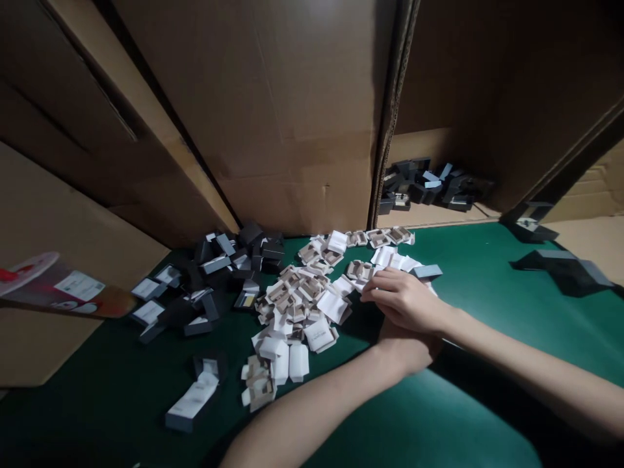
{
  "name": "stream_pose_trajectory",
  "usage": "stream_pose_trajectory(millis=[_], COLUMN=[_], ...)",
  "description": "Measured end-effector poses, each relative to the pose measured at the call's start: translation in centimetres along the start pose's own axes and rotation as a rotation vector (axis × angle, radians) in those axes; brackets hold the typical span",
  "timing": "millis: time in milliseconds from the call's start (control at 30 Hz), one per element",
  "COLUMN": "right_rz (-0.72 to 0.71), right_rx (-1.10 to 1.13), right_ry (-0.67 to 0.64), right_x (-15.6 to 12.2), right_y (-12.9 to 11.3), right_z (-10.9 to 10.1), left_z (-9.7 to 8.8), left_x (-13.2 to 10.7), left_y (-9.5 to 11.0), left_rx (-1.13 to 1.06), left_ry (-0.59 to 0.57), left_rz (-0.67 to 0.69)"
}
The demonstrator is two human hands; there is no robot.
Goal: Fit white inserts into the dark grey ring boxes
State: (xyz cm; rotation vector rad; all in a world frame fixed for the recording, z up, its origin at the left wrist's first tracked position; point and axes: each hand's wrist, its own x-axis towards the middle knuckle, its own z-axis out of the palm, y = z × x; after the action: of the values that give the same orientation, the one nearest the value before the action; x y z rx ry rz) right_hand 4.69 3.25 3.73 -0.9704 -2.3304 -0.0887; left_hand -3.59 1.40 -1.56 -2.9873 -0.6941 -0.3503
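Head view: right hand (pixel 408 300) loosely curled over half-hidden left hand (pixel 405 344), both grips unclear.

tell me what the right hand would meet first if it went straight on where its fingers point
The right hand points toward picture left, so most likely the loose white cardboard pieces near its fingertips; its height above the green table is unclear, so it might pass over them.

A: Which colour has the table (pixel 478 273)?
B: It is green, and the cardboard (pixel 292 117) is plain brown.
A: And the boxes (pixel 272 251)?
B: Black and grey. The cartons (pixel 333 305) are white and grey-brown.
A: The cup (pixel 114 303)?
B: It shows red, with a white label (pixel 79 286).
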Motion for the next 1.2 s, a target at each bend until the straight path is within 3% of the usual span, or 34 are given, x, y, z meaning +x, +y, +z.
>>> stream_pose_trajectory(millis=[200,367,467,633,900,1000,1200], right_rz=[0.09,0.188,0.089,-0.059,-0.19,-0.079,0.323], right_rx=[0.18,0.183,0.142,0.156,0.118,0.089,-0.031], right_ry=[0.0,-0.106,-0.142,-0.063,-0.144,-0.038,0.126], right_x=[3.3,3.0,2.1,1.4,1.1,1.1,1.6], right_y=[1.7,2.0,1.3,0.7,0.7,0.7,1.3], right_z=[2.6,3.7,3.5,2.9,3.5,3.5,3.4], left_z=[-1.5,-1.3,-0.4,0.6,0.7,0.8,0.0], left_x=[0.5,0.3,0.1,0.0,0.0,0.0,0.1], left_y=[-1.0,-0.8,-0.4,-0.1,0.1,0.0,-0.3], left_rx=[-0.175,-0.125,-0.071,-0.142,-0.147,-0.124,-0.039], left_ry=[-0.041,-0.011,-0.003,-0.013,-0.042,-0.016,0.035], left_rz=[-0.007,-0.02,-0.025,-0.067,-0.058,-0.055,0.021])
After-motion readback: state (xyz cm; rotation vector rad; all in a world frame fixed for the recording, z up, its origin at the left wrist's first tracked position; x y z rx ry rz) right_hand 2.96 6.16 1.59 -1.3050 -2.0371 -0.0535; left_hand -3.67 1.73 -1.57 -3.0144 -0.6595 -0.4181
